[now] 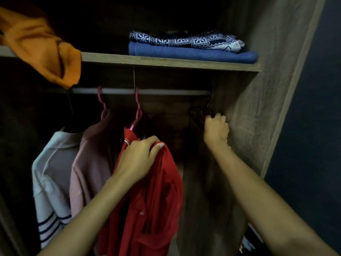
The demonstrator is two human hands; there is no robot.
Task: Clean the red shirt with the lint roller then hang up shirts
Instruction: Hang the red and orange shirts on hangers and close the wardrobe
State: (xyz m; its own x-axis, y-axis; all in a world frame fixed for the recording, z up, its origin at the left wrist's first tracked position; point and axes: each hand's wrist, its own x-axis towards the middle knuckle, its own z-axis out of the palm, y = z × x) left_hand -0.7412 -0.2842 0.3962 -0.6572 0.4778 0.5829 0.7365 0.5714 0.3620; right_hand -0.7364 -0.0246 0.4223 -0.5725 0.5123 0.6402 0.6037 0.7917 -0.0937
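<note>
**Gripping the red shirt at the rail, right hand on the dark hangers**

Holding the red shirt (147, 196) by its shoulder, your left hand (137, 159) has its fingers curled over the fabric near the collar, thumb pinching the cloth from the right side. The shirt hangs on a pink hanger (137, 111) whose hook sits over the closet rail (140, 91), just left of the middle of the view and running down toward 6 o'clock.

Your right hand (215, 129) is up at about 2 o'clock from the left hand, well apart from it, fingers curled round a cluster of dark hangers (200, 112) at the right end of the rail, close against the wardrobe's side panel (258, 108). How many hangers are in that bunch is too dark to tell.

At 9 o'clock from the red shirt hangs a pale pink shirt (90, 163) on a second pink hanger (102, 106), touching the red one. Further toward 9 o'clock is a white shirt with dark stripes (51, 182).

Above the rail, the shelf (166, 61) carries a folded blue garment (191, 54) at 12 o'clock with a patterned navy-and-white cloth (184, 40) stacked on it. At 10 o'clock an orange cloth (42, 48) droops over the shelf edge.
</note>
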